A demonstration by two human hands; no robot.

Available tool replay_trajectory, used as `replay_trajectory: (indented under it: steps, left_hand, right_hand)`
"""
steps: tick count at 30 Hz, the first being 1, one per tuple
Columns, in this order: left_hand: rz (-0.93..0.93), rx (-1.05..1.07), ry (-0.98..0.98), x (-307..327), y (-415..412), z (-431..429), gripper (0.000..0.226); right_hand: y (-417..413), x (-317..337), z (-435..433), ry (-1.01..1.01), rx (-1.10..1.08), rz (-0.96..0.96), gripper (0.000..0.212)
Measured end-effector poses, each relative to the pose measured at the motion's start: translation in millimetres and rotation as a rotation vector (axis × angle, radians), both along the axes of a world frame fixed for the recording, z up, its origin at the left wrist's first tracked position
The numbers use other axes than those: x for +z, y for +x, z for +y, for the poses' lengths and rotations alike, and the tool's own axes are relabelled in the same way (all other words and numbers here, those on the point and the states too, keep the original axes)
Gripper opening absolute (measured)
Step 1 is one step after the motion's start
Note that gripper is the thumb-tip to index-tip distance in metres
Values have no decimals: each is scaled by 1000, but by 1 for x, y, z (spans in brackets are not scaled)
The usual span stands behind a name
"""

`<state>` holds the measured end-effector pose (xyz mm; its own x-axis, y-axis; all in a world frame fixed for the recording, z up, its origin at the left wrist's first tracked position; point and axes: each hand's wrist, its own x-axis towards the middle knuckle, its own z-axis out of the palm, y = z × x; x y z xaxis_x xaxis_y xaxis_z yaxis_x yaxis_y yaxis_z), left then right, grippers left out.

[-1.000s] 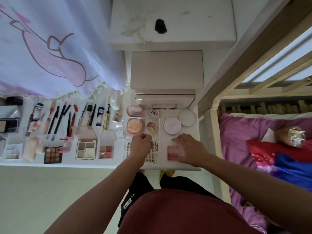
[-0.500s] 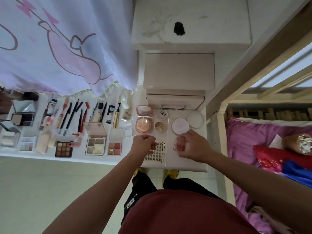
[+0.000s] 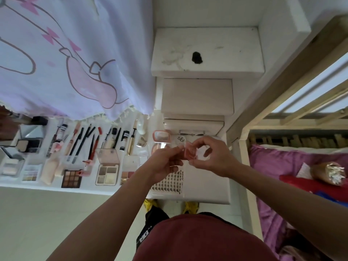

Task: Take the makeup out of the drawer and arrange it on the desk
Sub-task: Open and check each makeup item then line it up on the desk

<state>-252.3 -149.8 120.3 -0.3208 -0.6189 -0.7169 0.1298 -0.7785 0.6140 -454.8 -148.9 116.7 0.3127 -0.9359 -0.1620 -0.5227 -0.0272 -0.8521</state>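
A small square pink blush case [image 3: 191, 152] with a clear lid is lifted above the open white drawer [image 3: 209, 193]. My right hand [image 3: 212, 157] pinches its right side, and my left hand [image 3: 165, 162] pinches its left edge. Below them in the drawer lie a false-lash card [image 3: 169, 182], a pink-rimmed compact [image 3: 161, 136] and a round white lid [image 3: 180, 140]. On the white desk [image 3: 56, 187] to the left the makeup lies in rows: pencils and brushes [image 3: 84, 142], a nude eyeshadow palette [image 3: 72, 178] and a four-pan palette [image 3: 107, 172].
A white curtain [image 3: 66, 63] with a pink cartoon print hangs over the back of the desk. White box steps [image 3: 207, 53] rise behind the drawer. A wooden bed frame [image 3: 244, 147] and a pink bed [image 3: 282, 166] stand on the right.
My right hand picked the pink blush case up from the drawer floor and raised it. My left hand left the lash card and came up to take the case's left edge.
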Motion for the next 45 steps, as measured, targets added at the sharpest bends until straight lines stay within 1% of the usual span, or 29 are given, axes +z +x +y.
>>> replay_trajectory:
  steps: [2,5,7,12,17,20,22,25,28,30,32,33,35,40,45]
  left_hand:
    - [21,-12,-9,3,2,-1,22]
    - [52,-14,-11,7,6,-1,29]
    - [76,-6,-12,8,8,0,30]
    - [141,13,-6,10,12,0,37]
    - [225,64,36,14,11,1,26]
    - [278,121,50,13,10,1,27]
    - [306,166,45,13,8,0,29]
    - [342,263,48,16,7,-3,26]
    - [373,334,38,17,7,-5,20]
    - [399,356,24,18,7,-6,28]
    - [421,367,16,18,7,-5,45]
    - [426,369,12,19,7,-5,49]
    - [430,378,9,19,7,-4,49]
    - [427,380,-6,20,7,-2,62]
    - [421,384,-32,23,8,-2,60]
  right_hand:
    - [3,4,-2,-24,18,32,52]
    - [6,6,-4,-64,47,61,43]
    - [8,6,-5,-87,54,57,41]
    - [11,8,-7,-112,58,6,46]
    - [14,17,-7,-128,69,-18,44]
    - [15,22,-8,-144,99,-35,37]
    - [14,22,-10,-200,103,1,40]
    - [10,18,-9,-394,99,179,46]
    - [8,15,-5,-625,93,270,39]
    - [6,12,-4,-711,113,306,35]
    - [5,11,-5,-755,138,338,32]
    - [5,11,-6,-779,147,348,31]
    - [4,14,-6,-835,161,357,32]
    - [5,17,-9,-909,221,368,45]
    - [7,20,-12,-973,248,375,33]
